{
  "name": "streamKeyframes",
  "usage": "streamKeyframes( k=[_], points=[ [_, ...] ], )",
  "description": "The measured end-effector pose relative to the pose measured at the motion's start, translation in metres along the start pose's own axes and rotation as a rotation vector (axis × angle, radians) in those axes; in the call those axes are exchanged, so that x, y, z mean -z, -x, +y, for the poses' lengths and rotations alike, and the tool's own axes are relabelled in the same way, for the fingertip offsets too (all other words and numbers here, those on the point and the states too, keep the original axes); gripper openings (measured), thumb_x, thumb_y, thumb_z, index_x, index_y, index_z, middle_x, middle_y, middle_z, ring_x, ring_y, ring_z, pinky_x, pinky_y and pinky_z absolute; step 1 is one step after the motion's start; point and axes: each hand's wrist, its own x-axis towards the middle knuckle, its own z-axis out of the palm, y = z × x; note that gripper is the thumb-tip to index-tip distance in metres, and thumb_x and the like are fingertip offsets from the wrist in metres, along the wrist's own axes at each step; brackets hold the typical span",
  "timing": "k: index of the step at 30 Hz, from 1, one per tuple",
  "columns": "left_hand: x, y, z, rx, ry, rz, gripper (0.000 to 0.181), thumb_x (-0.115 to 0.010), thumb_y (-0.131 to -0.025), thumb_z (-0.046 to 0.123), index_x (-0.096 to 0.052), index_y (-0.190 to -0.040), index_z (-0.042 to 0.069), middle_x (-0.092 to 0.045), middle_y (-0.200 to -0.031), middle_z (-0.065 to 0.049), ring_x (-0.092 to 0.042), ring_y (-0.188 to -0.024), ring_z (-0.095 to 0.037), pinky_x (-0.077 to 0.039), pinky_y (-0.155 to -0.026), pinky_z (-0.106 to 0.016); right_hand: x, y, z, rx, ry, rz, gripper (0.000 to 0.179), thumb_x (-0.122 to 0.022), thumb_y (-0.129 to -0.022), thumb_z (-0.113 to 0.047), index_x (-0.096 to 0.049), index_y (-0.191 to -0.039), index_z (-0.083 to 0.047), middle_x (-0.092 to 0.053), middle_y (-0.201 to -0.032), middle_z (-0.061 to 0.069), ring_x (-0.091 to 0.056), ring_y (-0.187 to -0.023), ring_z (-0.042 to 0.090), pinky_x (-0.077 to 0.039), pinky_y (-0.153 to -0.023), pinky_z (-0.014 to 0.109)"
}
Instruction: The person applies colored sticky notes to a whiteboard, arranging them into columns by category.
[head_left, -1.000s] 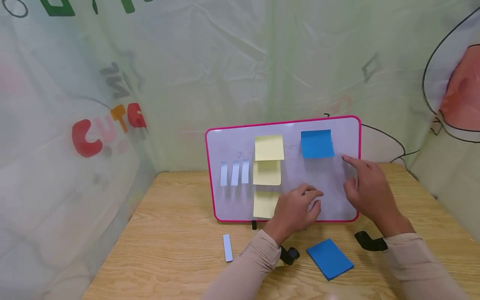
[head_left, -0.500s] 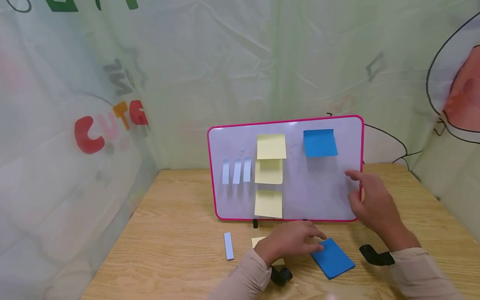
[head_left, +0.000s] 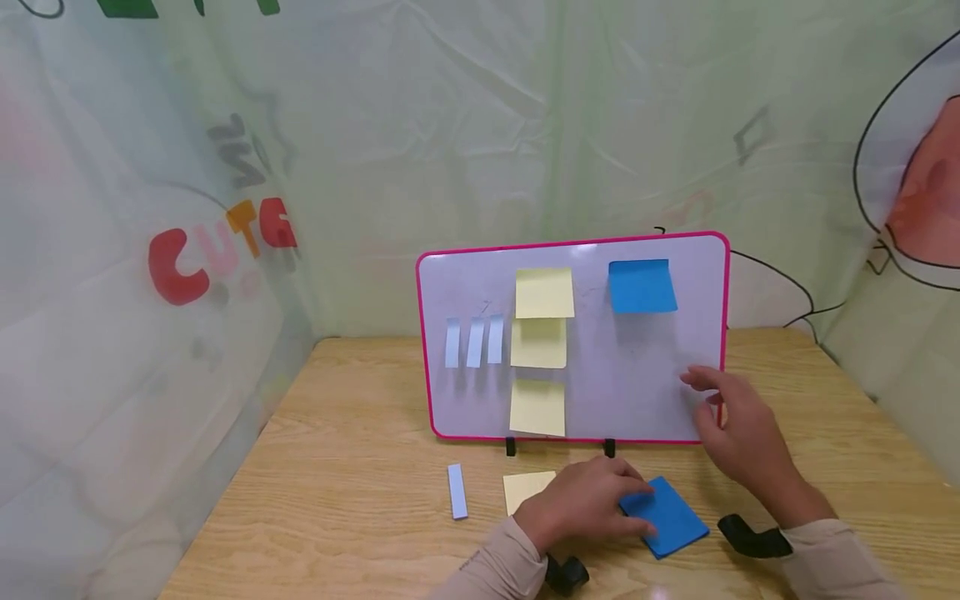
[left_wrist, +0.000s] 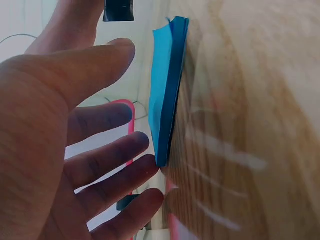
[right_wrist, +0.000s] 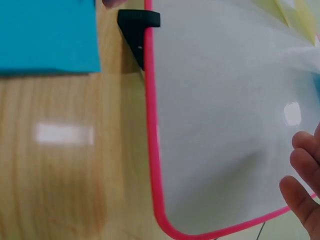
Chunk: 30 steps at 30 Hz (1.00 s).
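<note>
My left hand (head_left: 588, 504) reaches over the left corner of a blue sticky-note pad (head_left: 677, 525) lying on the table. In the left wrist view its thumb and fingers are spread apart, with the fingertips right by the edge of the pad (left_wrist: 169, 90). The right hand (head_left: 742, 429) holds nothing, fingers loosely bent, in front of the lower right edge of a pink-rimmed whiteboard (head_left: 600, 375). High on the board's right side is a blue sticky note (head_left: 642, 286). Yellow sticky notes (head_left: 543, 293) form a column in the middle, and narrow pale-blue strips (head_left: 475, 343) hang at left.
On the wooden table (head_left: 337, 467) lie another pale-blue strip (head_left: 457, 492) and a yellow sticky note or pad (head_left: 523, 486), partly covered by the left hand. Black feet (head_left: 609, 448) support the board. A printed plastic sheet (head_left: 420, 150) hangs behind.
My left hand has come down from the board's lower middle to the blue pad on the table. The right hand has slid lower along the board's right side.
</note>
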Motion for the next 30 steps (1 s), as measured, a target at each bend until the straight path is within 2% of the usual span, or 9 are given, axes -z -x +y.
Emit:
streamKeyframes(
  k=[8, 16, 23, 30],
  points=[
    [-0.006, 0.001, 0.006, 0.011, -0.106, 0.031, 0.054, -0.060, -0.087, 0.069, -0.064, -0.133, 0.040, -0.056, -0.128, 0.022, -0.049, -0.108, 0.006, -0.041, -0.079, -0.010, -0.006, 0.010, 0.001, 0.003, -0.059, 0.011, 0.050, -0.066, -0.080, 0.012, -0.059, -0.129, 0.002, -0.068, -0.115, 0.015, -0.059, -0.094, 0.027, -0.036, -0.082, 0.006],
    [-0.011, 0.002, 0.009, 0.030, -0.191, 0.075, 0.057, -0.057, -0.087, 0.073, -0.064, -0.133, 0.041, -0.056, -0.125, 0.021, -0.049, -0.106, 0.004, -0.040, -0.078, -0.012, -0.012, 0.020, 0.003, -0.061, -0.085, -0.022, 0.046, -0.061, -0.086, 0.010, -0.058, -0.130, -0.001, -0.069, -0.113, 0.011, -0.055, -0.097, 0.014, -0.037, -0.077, 0.003],
    [-0.014, 0.002, 0.013, 0.054, -0.217, 0.072, 0.057, -0.054, -0.087, 0.074, -0.064, -0.133, 0.041, -0.054, -0.125, 0.020, -0.046, -0.108, 0.003, -0.040, -0.079, -0.015, -0.013, 0.027, -0.002, -0.090, -0.102, -0.043, 0.043, -0.061, -0.087, 0.009, -0.059, -0.129, -0.001, -0.069, -0.110, 0.011, -0.056, -0.096, 0.011, -0.039, -0.076, 0.006],
    [-0.013, 0.001, 0.015, 0.094, -0.177, 0.048, 0.057, -0.052, -0.088, 0.075, -0.064, -0.132, 0.041, -0.053, -0.126, 0.020, -0.045, -0.111, 0.000, -0.042, -0.084, -0.019, -0.015, 0.029, -0.003, -0.071, -0.106, -0.040, 0.042, -0.062, -0.087, 0.010, -0.060, -0.127, -0.001, -0.071, -0.106, 0.011, -0.056, -0.094, 0.004, -0.040, -0.075, 0.007]
  ],
)
